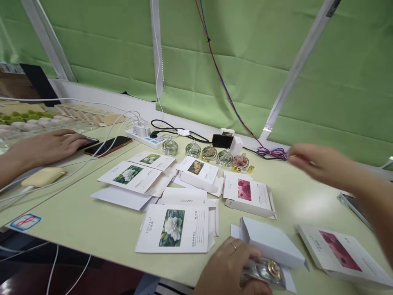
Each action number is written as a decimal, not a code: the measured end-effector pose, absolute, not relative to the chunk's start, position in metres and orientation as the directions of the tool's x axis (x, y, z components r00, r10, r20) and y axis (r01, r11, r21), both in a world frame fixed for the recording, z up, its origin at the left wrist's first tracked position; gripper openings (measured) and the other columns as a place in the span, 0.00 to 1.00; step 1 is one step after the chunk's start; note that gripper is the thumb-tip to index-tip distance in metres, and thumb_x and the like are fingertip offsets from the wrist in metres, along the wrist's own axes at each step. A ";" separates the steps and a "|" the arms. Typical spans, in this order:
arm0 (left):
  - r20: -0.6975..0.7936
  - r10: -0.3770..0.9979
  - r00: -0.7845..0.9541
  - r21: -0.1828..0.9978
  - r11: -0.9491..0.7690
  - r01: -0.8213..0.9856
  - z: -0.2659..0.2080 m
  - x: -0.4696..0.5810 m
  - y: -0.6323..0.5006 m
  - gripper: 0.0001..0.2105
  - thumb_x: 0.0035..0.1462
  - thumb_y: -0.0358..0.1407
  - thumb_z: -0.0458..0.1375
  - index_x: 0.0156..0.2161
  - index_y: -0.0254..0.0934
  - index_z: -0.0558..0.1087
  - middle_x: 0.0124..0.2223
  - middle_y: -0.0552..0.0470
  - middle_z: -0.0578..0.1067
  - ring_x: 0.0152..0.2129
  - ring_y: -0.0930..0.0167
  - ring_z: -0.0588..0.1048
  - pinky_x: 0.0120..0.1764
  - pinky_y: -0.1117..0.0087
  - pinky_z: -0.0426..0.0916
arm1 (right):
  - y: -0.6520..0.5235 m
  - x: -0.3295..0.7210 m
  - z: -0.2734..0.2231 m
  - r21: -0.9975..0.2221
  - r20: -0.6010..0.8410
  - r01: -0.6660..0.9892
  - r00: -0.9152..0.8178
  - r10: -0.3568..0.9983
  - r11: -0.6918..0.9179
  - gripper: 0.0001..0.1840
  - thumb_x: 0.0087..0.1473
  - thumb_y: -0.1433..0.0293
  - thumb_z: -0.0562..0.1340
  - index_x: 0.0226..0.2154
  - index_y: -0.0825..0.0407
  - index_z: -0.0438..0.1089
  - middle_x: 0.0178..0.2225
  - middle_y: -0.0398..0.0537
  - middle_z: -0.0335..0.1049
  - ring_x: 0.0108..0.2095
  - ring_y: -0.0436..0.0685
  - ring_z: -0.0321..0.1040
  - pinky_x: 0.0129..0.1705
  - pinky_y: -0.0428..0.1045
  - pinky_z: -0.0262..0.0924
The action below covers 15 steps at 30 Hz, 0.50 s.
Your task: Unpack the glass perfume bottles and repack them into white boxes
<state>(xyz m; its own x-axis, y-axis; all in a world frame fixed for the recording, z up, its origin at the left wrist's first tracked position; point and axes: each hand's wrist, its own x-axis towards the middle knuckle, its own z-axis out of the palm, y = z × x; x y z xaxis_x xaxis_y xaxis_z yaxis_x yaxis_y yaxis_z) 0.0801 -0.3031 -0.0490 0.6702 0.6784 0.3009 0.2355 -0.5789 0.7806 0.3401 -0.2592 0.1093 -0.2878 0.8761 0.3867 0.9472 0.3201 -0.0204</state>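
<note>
My left hand [227,268], with a ring on one finger, is closed around a glass perfume bottle [260,272] that lies on its side, its gold neck to the right. An open white carton [270,241] lies just beyond the bottle. Raised over the right of the table, my right hand [322,164] is slightly blurred with its fingers pinched together; whatever they hold, if anything, is hidden. Below that arm lies a carton with a pink flower picture [340,250]. A white-flower carton [172,227] lies left of my left hand.
Several round glass bottles [193,149] stand in a row behind more flower cartons [199,170]. A power strip [147,137], cables and a phone [108,146] are farther left. Another person's hand [61,145] rests at the left. Coiled wires [273,153] lie near the green curtain.
</note>
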 end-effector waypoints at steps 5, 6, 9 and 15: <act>0.284 0.695 0.661 0.786 -0.563 0.255 -0.050 0.082 -0.304 0.18 0.40 0.40 0.68 0.36 0.37 0.71 0.33 0.52 0.75 0.33 0.67 0.71 0.35 0.71 0.66 | -0.194 0.355 0.034 -0.077 0.220 0.957 -0.258 0.941 0.280 0.12 0.54 0.65 0.51 0.24 0.46 0.66 0.22 0.44 0.67 0.25 0.59 0.67 0.27 0.53 0.61; 0.274 0.695 0.664 0.787 -0.559 0.260 -0.050 0.082 -0.304 0.18 0.39 0.40 0.68 0.36 0.37 0.71 0.33 0.52 0.75 0.33 0.67 0.71 0.35 0.71 0.67 | -0.187 0.357 0.023 -0.091 0.214 0.956 -0.255 0.943 0.279 0.12 0.54 0.66 0.52 0.23 0.46 0.66 0.22 0.44 0.66 0.24 0.59 0.67 0.27 0.53 0.61; 0.278 0.688 0.670 0.784 -0.566 0.255 -0.053 0.083 -0.303 0.19 0.39 0.39 0.69 0.37 0.37 0.70 0.34 0.52 0.75 0.33 0.67 0.71 0.36 0.70 0.67 | -0.181 0.363 0.012 -0.120 0.185 0.966 -0.206 0.961 0.230 0.12 0.53 0.63 0.53 0.24 0.47 0.67 0.22 0.45 0.67 0.25 0.59 0.68 0.28 0.54 0.63; 0.366 0.678 0.638 0.776 -0.600 0.193 -0.064 0.082 -0.302 0.16 0.44 0.39 0.66 0.39 0.40 0.70 0.36 0.53 0.74 0.32 0.69 0.71 0.39 0.71 0.67 | -0.246 0.337 0.054 -0.178 0.172 0.969 -0.142 0.975 0.172 0.15 0.56 0.58 0.51 0.35 0.48 0.67 0.31 0.50 0.70 0.29 0.59 0.68 0.31 0.54 0.64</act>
<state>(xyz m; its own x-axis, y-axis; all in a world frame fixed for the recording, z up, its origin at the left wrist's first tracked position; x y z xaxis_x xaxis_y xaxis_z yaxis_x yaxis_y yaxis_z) 0.0818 -0.3018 -0.0638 0.6376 0.6779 0.3658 0.1925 -0.6001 0.7764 0.3372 -0.2457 0.0541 -0.1420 0.9748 0.1721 0.9689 0.1725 -0.1776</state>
